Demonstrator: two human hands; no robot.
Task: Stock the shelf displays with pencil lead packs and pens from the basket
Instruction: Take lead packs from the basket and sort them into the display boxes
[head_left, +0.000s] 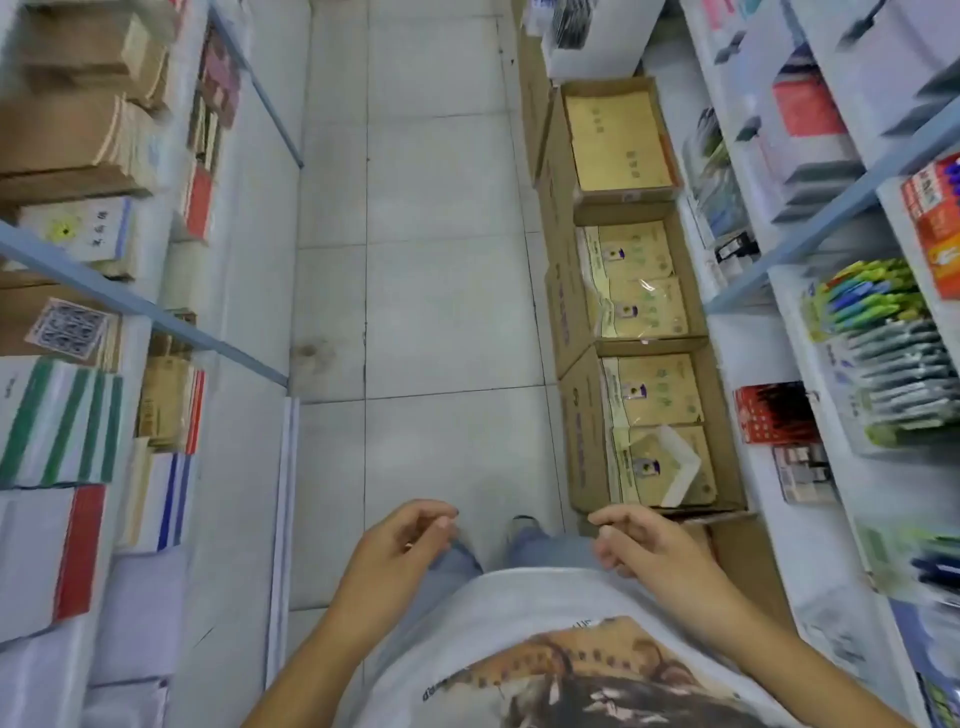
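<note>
I look straight down a narrow shop aisle. My left hand (410, 540) and my right hand (636, 543) hang in front of my waist, both loosely curled with fingers apart and nothing in them. On the right shelving, a display of coloured pens (867, 299) stands above a row of grey packs (906, 376). A red pen box (774, 413) and a small box of dark packs (802, 473) sit on the shelf below. No basket is in view.
Three open cardboard boxes of tan envelopes (649, 301) line the floor along the right shelves. The left shelves (140, 306) hold stacked notebooks and paper. A tiled floor strip (431, 260) runs between them. My feet (519, 525) show below my hands.
</note>
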